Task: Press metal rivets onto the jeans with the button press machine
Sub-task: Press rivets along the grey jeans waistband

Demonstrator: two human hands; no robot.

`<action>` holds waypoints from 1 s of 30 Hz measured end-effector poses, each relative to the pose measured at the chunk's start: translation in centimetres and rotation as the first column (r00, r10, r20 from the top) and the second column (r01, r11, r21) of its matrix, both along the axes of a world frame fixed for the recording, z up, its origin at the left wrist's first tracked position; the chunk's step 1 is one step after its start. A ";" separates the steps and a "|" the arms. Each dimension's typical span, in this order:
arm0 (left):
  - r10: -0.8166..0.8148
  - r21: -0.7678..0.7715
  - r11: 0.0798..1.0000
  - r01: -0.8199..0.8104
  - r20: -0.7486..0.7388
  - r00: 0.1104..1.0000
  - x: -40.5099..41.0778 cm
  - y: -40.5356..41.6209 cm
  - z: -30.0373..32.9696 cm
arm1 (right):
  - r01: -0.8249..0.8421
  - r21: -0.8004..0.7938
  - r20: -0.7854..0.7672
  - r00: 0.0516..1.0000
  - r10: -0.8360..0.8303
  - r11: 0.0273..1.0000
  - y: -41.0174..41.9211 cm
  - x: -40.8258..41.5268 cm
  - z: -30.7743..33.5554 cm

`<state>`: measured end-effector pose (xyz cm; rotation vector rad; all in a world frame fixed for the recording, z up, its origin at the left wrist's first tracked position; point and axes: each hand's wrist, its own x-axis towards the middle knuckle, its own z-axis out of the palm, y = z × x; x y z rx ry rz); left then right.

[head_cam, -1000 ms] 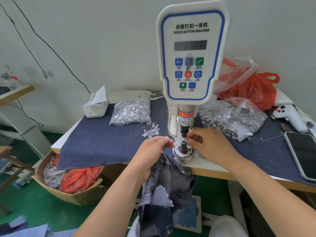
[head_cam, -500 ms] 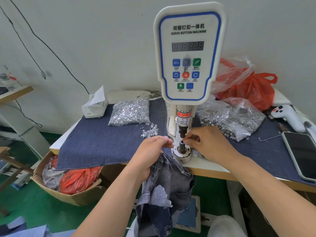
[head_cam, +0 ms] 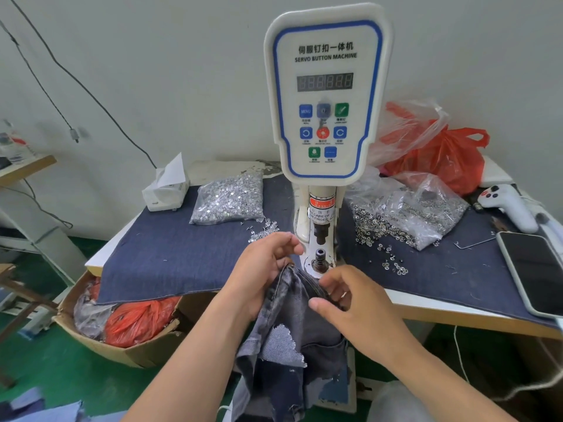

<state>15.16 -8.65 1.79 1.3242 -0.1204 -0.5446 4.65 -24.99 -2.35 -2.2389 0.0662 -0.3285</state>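
Hanging off the near edge of the bench (head_cam: 432, 310), the jeans (head_cam: 292, 339) are dark washed denim, bunched and folded, with paler inside-out patches and a frayed light piece showing near the bottom. Their stitched upper edge is raised just in front of the machine's base. The left hand (head_cam: 259, 269) grips the left side of that upper edge, its fingers (head_cam: 289, 243) loosely curled above the cloth. The right hand (head_cam: 353, 300) holds the right side of the edge, thumb pointing left over the fabric and fingers curled round the fold.

Just beyond the hands, the button press machine (head_cam: 326, 95) stands on the bench, white with a blue-outlined panel reading "SERVO BUTTON MACHINE", a dark display and coloured buttons. Its lower die (head_cam: 320, 257), a small dark spring-like post on a round metal base, is bare, with the jeans edge close in front of it; the upper punch hangs apart above it.

A blue denim cloth (head_cam: 170, 254) covers the bench top. Left of the machine lies a clear bag of silver rivets (head_cam: 230, 197), a few loose ones spilled near it. To the right is an open bag of ring-shaped metal parts (head_cam: 408, 214), some scattered on the cloth. A phone (head_cam: 536, 272) lies at the right edge, a white handheld controller (head_cam: 508, 205) beyond it. A tissue box (head_cam: 166, 187) sits far left, red plastic bags (head_cam: 444, 156) far right.
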 end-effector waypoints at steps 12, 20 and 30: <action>0.072 -0.174 0.981 -0.091 -0.115 0.991 -1.1 -0.5 0.0 | 0.075 -0.058 0.010 0.997 -0.074 0.996 0.8 -1.1 -1.0; -0.285 0.362 0.923 0.127 0.425 0.859 -1.0 1.4 -0.3 | -0.040 0.175 -0.063 0.997 0.052 0.984 -1.8 -0.8 0.7; -0.349 0.189 0.935 0.299 0.350 0.869 0.1 2.8 -1.2 | -0.375 0.068 -0.362 0.855 0.373 0.925 -4.4 1.7 5.1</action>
